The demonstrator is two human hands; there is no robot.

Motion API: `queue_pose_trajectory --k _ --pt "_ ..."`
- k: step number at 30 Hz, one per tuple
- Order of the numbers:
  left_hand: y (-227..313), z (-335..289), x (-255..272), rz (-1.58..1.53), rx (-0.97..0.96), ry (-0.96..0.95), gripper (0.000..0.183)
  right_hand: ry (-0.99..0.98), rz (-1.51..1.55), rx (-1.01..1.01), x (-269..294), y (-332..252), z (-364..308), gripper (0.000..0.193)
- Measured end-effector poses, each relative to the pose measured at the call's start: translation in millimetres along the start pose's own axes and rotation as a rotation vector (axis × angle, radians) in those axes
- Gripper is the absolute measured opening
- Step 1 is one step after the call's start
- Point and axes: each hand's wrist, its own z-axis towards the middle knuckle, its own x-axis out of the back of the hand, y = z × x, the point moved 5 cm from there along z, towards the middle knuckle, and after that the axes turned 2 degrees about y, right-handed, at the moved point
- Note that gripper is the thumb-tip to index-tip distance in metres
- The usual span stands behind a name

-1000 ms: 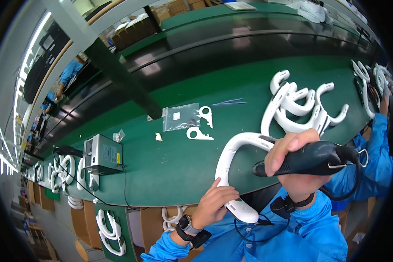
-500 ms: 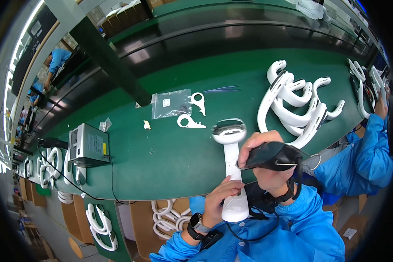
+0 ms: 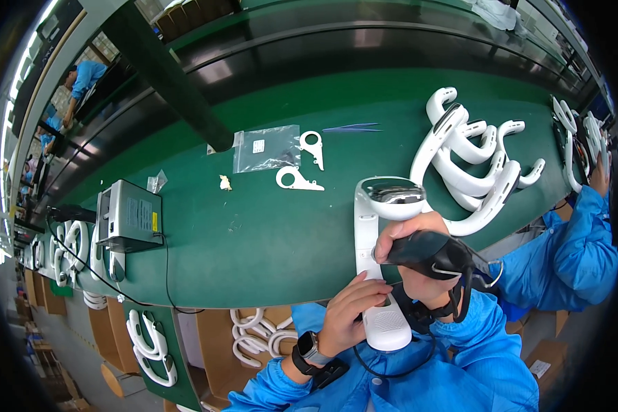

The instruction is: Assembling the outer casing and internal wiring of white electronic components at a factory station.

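My left hand (image 3: pixel 351 310) grips the lower part of a white curved plastic headband piece (image 3: pixel 373 233), held upright over the near edge of the green bench (image 3: pixel 254 226). My right hand (image 3: pixel 408 255) is closed around a black electric screwdriver (image 3: pixel 436 253) whose tip presses against the side of the white piece. A black cable runs from the tool down past my chest. A smartwatch sits on my left wrist.
A pile of white curved pieces (image 3: pixel 470 165) lies to the right. Two small white flat parts (image 3: pixel 302 168), a clear plastic bag (image 3: pixel 264 147) and a grey box (image 3: pixel 127 216) are on the bench. Another person in blue (image 3: pixel 577 240) works at right. More white pieces sit in cartons (image 3: pixel 254 333) below.
The white piece has been turned from lying sideways to standing upright in my hands. My right hand has brought the screwdriver against its side, and my left hand shifted to its lower end.
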Motion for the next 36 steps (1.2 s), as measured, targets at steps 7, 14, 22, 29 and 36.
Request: queue_pose_trajectory --k 7,14,22,29,36 --pt "5 5 -1 0.068 0.023 -0.002 0.035 -0.177 -0.159 0.127 -9 3 1 0.032" --pt "1 5 -1 0.001 0.035 0.006 0.041 -0.107 -0.255 0.145 -9 -2 -2 0.04" --pt "1 4 -3 0.059 0.002 -0.027 0.047 0.044 0.057 0.056 2 0 4 0.08" --pt "10 11 -1 0.179 -0.025 -0.079 0.043 0.133 0.158 0.064 7 -19 0 0.095" --pt "25 31 12 0.541 -0.065 -0.276 0.052 0.113 0.243 0.289 11 -66 3 0.073"
